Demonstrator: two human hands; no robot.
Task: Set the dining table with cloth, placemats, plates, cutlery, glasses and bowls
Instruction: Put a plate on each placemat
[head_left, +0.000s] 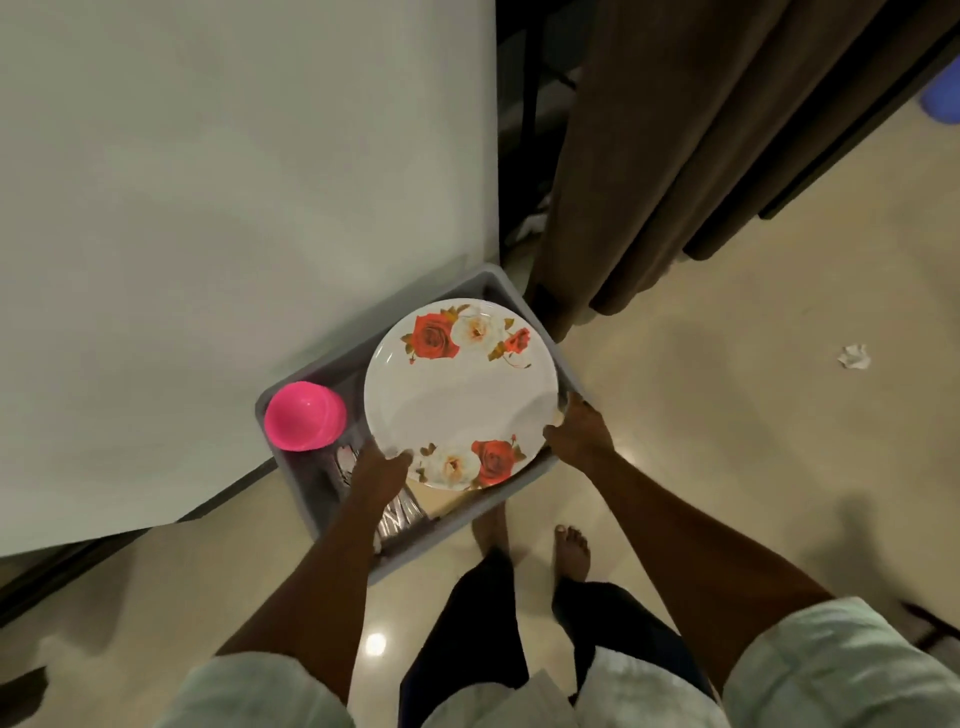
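Note:
A white plate (460, 397) with red and cream roses is held level over a grey plastic crate (519, 488) on the floor. My left hand (376, 470) grips the plate's near left rim. My right hand (579, 431) grips its right rim. Pink bowls (304, 415) sit stacked at the crate's left end. Clear glasses (397, 519) lie in the crate under my left forearm, partly hidden. The table with its pale cloth (234, 218) fills the upper left, its corner just beyond the crate.
Brown curtains (691, 156) hang at the upper right, close to the crate's far end. A crumpled white paper (853, 357) lies on the beige floor at the right. My bare feet (571, 551) stand just behind the crate.

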